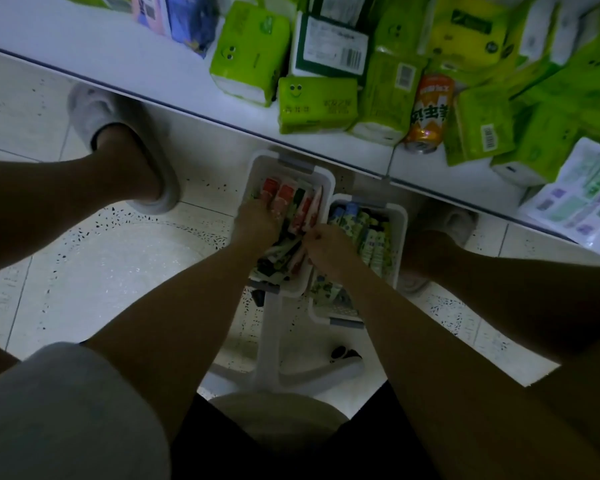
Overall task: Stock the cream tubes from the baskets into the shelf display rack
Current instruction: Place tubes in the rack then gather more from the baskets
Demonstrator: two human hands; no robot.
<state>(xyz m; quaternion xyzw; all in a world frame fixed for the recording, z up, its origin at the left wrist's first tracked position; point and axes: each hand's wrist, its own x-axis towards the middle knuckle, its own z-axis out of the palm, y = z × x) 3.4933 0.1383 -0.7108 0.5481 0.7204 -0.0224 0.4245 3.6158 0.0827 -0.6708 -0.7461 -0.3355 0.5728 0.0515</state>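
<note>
While seated, both hands among tubes.

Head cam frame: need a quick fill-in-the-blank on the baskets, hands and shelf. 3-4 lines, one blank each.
1. Both hands reach into the basket holding the ____-coloured tubes.
2. The other basket, with green and blue tubes, sits on the person's ____ side.
3. The right hand ____ a tube.
4. Among the green packs on the shelf lies one orange ____.

Missing words: red; right; pinches; can
</note>
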